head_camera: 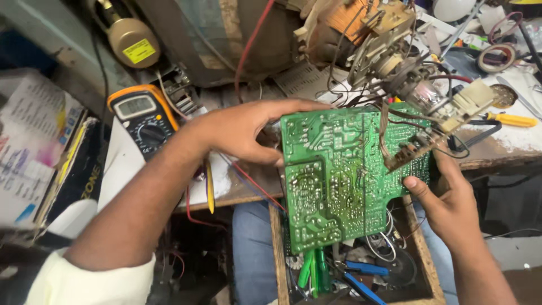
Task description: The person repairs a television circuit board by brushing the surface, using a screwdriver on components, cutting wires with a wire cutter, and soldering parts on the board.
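Left hand [243,131]: grips the left edge of the green circuit board [339,175], thumb under the edge and the long fingers [293,105] laid across the top corner.
Right hand [446,197]: clamped on the board's right edge, thumb on the solder side, the other fingers hidden behind.
Board: held up between both hands, solder side facing the person, tilted a little, above the open wooden drawer [420,248] and in front of the table [248,189].
Wires: a bundle of leads runs from the board's upper right to the small neck board [451,116] and the picture tube [248,34] behind; they look taut.
Nearby: an orange multimeter [144,116] lies on the table by the left forearm; a yellow-handled screwdriver [511,120] lies far right; green and blue-handled tools [339,271] lie in the drawer below.
Handling well, as I judge it: keep hold by the edges only, off the solder points; turn the board gently, so the tethered leads get no tug; keep it steady over the drawer.
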